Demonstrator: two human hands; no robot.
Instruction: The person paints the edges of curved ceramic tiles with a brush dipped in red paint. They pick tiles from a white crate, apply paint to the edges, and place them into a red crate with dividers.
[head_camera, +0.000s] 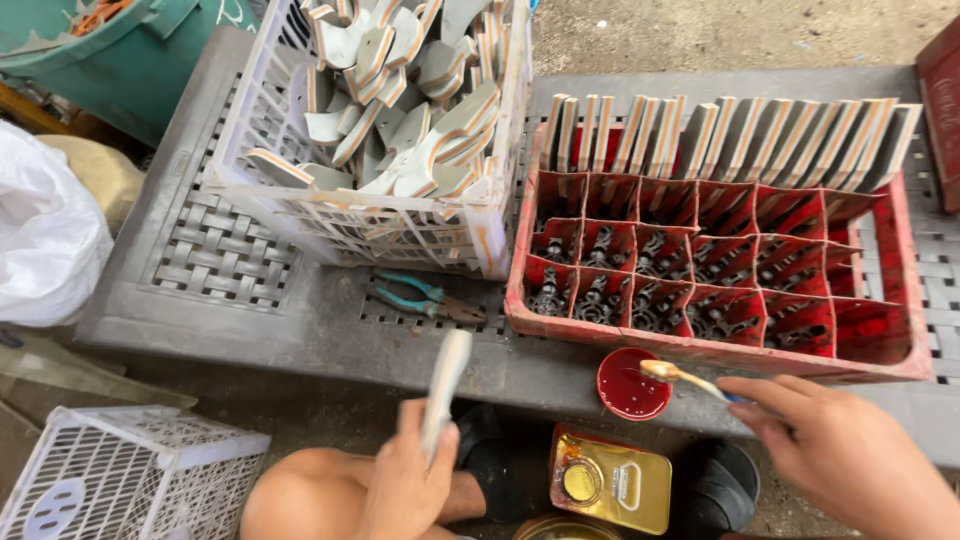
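Note:
My left hand (405, 480) grips a flat grey metal piece (445, 385) and holds it upright in front of the table edge. My right hand (835, 450) holds a small brush (680, 377) whose tip rests over a round red lid of paint (632, 385). Behind the lid stands a red divided crate (880, 335); its compartments hold dark metal parts. A row of flat grey pieces with orange edges (730, 135) stands along its far side. A white plastic basket (370, 215) at left is piled with more such pieces.
Teal-handled pliers (420, 297) lie on the grey woven-pattern plastic table (220, 250). A yellow tin can (610, 485) sits on the ground by my knee. An upturned white basket (120, 470), a white bag (40, 235) and a green tub (110, 50) are at left.

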